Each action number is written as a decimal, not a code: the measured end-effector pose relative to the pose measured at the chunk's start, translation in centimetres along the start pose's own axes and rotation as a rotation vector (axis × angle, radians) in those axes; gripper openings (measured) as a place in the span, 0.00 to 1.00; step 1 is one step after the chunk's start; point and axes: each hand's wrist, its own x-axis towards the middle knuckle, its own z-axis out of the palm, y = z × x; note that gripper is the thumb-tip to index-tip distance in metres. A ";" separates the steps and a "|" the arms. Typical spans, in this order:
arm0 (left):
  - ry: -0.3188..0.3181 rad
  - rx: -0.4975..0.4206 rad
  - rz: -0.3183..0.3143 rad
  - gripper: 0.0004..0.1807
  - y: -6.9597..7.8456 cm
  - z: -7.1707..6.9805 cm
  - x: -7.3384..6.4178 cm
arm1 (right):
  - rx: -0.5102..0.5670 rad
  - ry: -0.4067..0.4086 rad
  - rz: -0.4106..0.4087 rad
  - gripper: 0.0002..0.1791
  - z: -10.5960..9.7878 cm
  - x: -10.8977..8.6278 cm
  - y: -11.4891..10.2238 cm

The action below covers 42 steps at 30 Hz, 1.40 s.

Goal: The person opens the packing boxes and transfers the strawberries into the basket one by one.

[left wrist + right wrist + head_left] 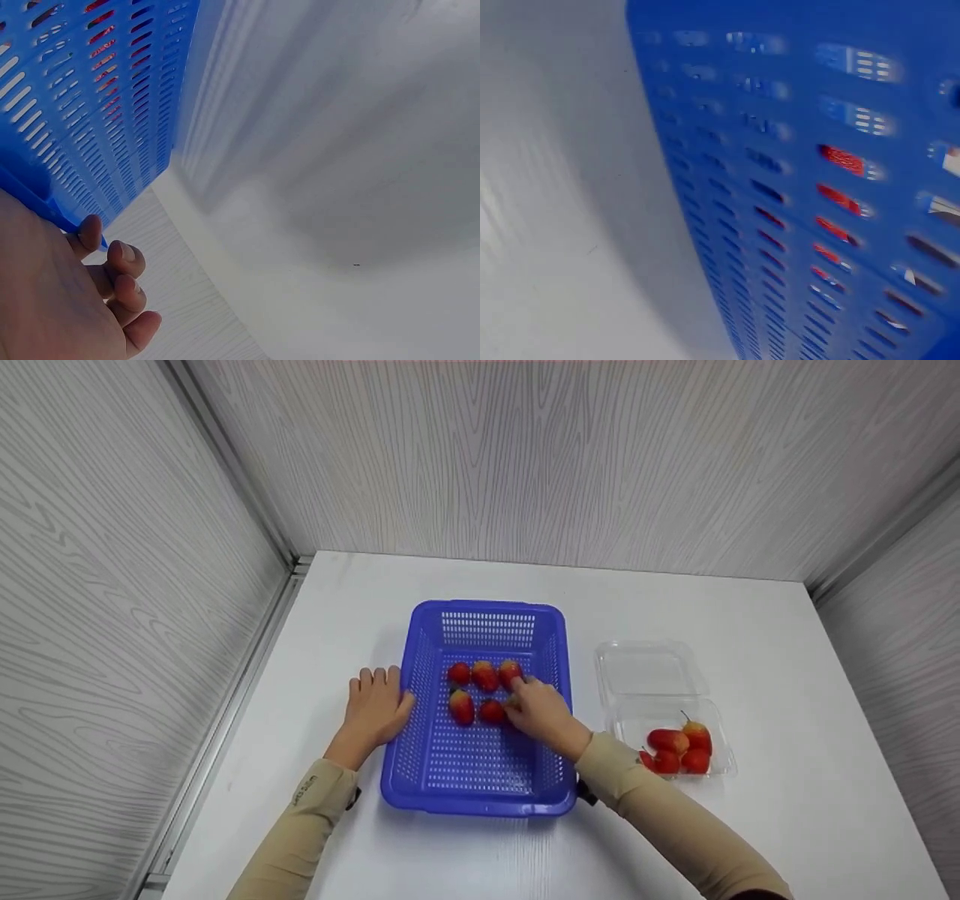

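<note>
A blue slotted plastic basket (480, 804) stands on the table. In it, several red strawberries with yellowish tops, such as this strawberry (462, 708), lie in two short rows. My left hand (377, 709) holds the basket's left rim, thumb over the edge; in the left wrist view its fingers (129, 294) curl below the rim outside. My right hand (546, 712) reaches over the right wall and pinches a strawberry (513, 703) at the right end of the nearer row, mostly hidden by the fingers. The right wrist view shows the basket wall (780, 225) with red showing through slots.
Right of the basket, a clear plastic clamshell box (626, 727) lies open, its empty half (651, 669) behind and several strawberries (679, 750) in the front half. The right forearm passes close to the box. Pale wood-grain panels (525, 457) enclose the white table (795, 720).
</note>
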 end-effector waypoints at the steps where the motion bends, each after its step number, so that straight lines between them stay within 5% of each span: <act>1: 0.005 0.000 0.001 0.18 0.0 0.0 0.0 | 0.019 -0.007 0.007 0.10 -0.3 0.0 0.0; 8: 0.030 -0.004 0.010 0.17 0.0 0.1 0.0 | 0.225 -0.103 0.083 0.08 -4.4 0.2 0.5; 14: 0.028 -0.016 0.009 0.18 0.0 0.1 0.0 | 0.299 -0.064 0.149 0.10 -8.5 -0.7 1.3; 26: 0.028 -0.021 0.004 0.20 -0.1 0.0 -0.1 | 0.175 0.090 0.360 0.14 -15.1 -5.5 5.3; 33: 0.047 -0.019 0.012 0.19 -0.1 0.0 -0.1 | 0.159 0.114 0.477 0.16 -15.4 -9.3 7.5; 42: 0.035 -0.018 0.011 0.19 0.0 0.2 -0.2 | 0.142 0.146 0.643 0.14 -12.1 -15.2 9.3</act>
